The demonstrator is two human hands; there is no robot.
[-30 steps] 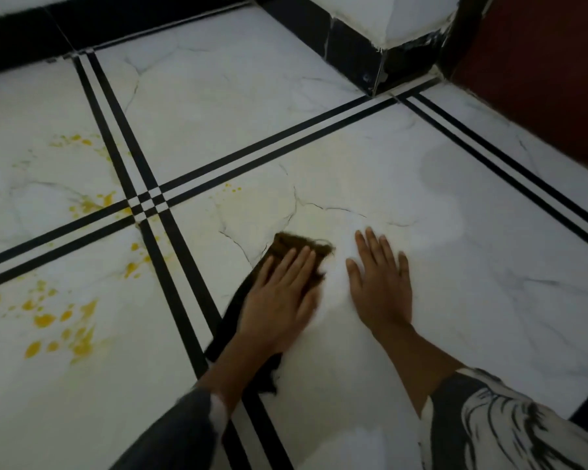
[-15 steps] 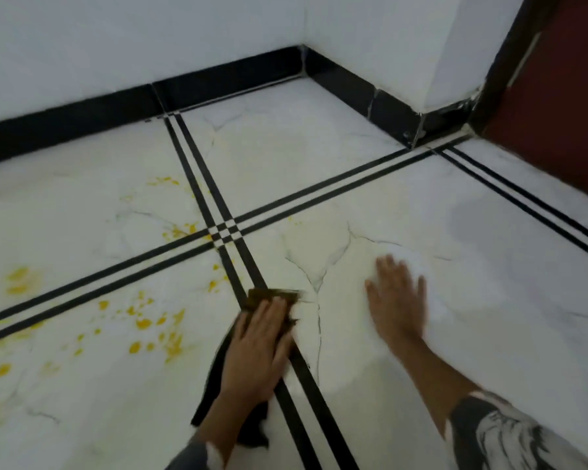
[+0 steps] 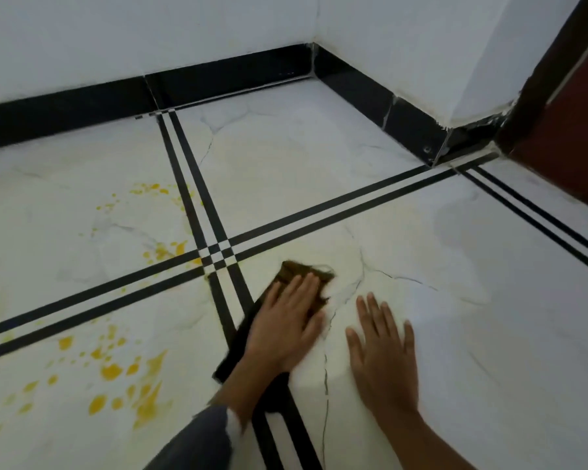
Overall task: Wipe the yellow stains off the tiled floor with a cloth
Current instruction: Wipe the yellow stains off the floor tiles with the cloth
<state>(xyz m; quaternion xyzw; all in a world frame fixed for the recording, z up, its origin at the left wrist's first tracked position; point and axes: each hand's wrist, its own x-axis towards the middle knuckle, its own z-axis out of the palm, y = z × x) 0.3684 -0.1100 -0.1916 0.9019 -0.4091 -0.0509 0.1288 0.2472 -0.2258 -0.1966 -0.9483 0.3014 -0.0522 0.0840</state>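
A dark brown cloth [image 3: 294,271] lies on the white tiled floor [image 3: 472,300], just right of where the black double stripes cross. My left hand [image 3: 286,329] presses flat on the cloth, fingers together, pointing away from me. My right hand [image 3: 382,347] rests flat on the bare tile beside it, fingers spread, holding nothing. Yellow stains [image 3: 116,371] spatter the near left tile. More yellow stains [image 3: 165,251] sit on the far left tile by the stripe crossing and further back [image 3: 150,189]. The tile under my hands has only a faint yellowish tint.
Black double stripes [image 3: 336,205] divide the tiles. A black skirting [image 3: 218,83] runs along white walls at the back. A wall corner [image 3: 462,106] juts out at the right, beside a dark red door [image 3: 564,137]. Thin cracks run through the tile near my hands.
My left hand slid the cloth left onto the stripes, then back right and forward beside the crossing. The view tilted up, showing the walls. My right hand stayed flat on the tile.
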